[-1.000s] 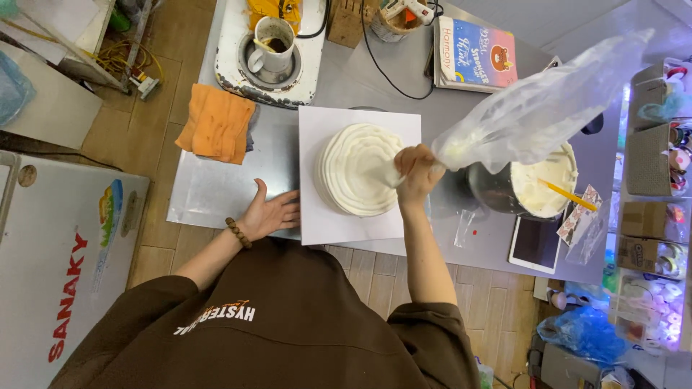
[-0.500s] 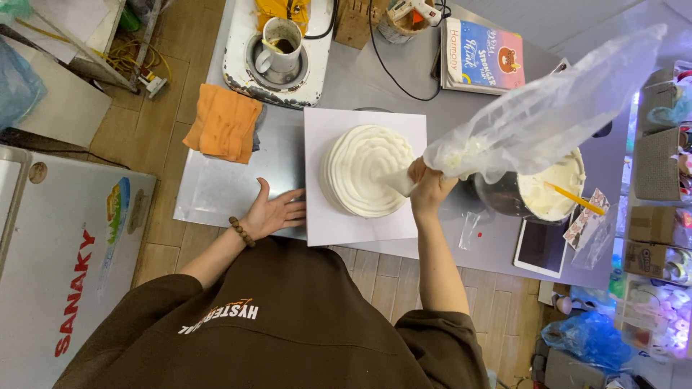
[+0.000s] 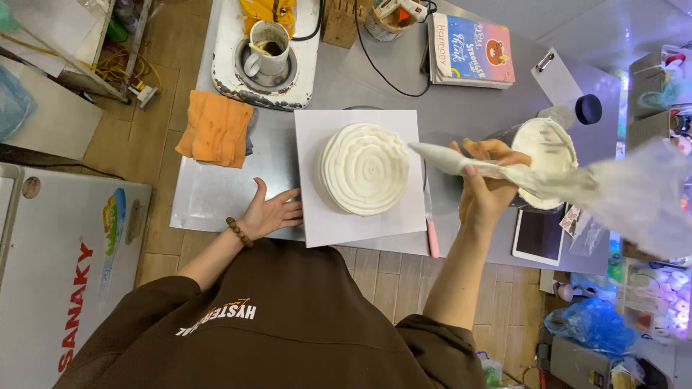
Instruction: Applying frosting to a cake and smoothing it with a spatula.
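A round white cake (image 3: 364, 167) with piped spiral ridges sits on a square white board (image 3: 404, 216) on the grey table. My right hand (image 3: 484, 189) grips a clear piping bag (image 3: 548, 180) of white cream, held to the right of the cake, its tip pointing left and clear of the cake. My left hand (image 3: 272, 212) rests flat on the table with fingers spread, touching the board's left edge. A beaded bracelet (image 3: 239, 232) is on that wrist.
A metal bowl of white cream (image 3: 555, 144) stands right of the board, a pink-handled spatula (image 3: 430, 230) lies by the board's right edge. An orange cloth (image 3: 215, 127), a stove with a mug (image 3: 268, 45), a book (image 3: 470, 52), a clipboard (image 3: 556, 75) and a tablet (image 3: 539, 236) surround the work area.
My right hand has lifted the piping bag off the cake and swung it to the right, toward the cream bowl. My left hand stays at the board's left edge.
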